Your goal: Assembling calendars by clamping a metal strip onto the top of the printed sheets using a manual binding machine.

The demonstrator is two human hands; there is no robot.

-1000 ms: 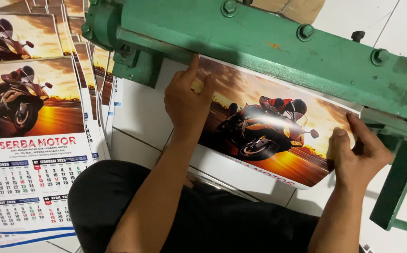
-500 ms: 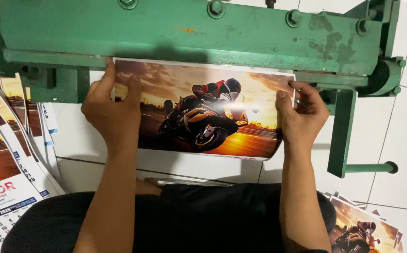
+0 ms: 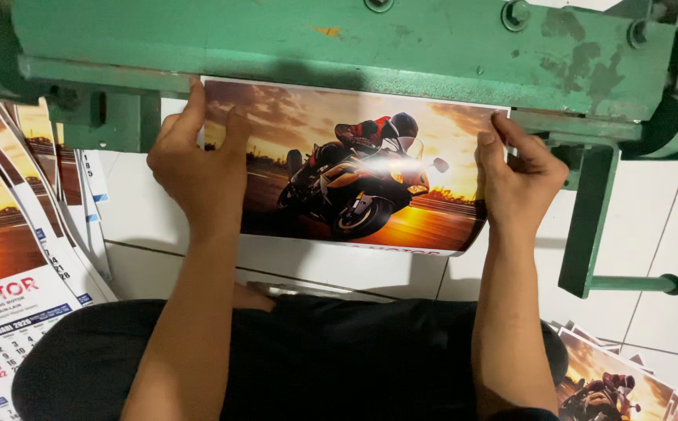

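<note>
- Compared with half a second ago, both hands have hardly shifted on the sheet; the view sits a little closer, and the print's top edge lies tucked under the machine's bar much as it did then.
- The left hand (image 3: 198,168) lies flat on the left end of the calendar sheet (image 3: 354,171), fingers together and pointing to 12 o'clock, the fingertips touching the lower edge of the green press (image 3: 339,47).
- The right hand (image 3: 514,175) grips the sheet's right edge, fingers curled close together with the thumb on the printed face, pinching the paper.
- The calendar sheet shows a motorcycle rider against an orange sunset. It hangs from under the green press, its top edge hidden beneath the bar, its bottom edge curling loose at 6 o'clock above the white tiled floor (image 3: 666,226).
- At 3 o'clock from the right hand, a green leg of the press runs down to a short green foot bar (image 3: 635,284) over the tiles.
- At 9 o'clock from the left hand lies a fanned stack of calendars (image 3: 11,257) with the same sunset print and date grids.
- At 5 o'clock, low in the corner, sits a second stack of prints (image 3: 612,382).
- The person's dark trousers (image 3: 339,359) fill the lower middle, between the two forearms.
</note>
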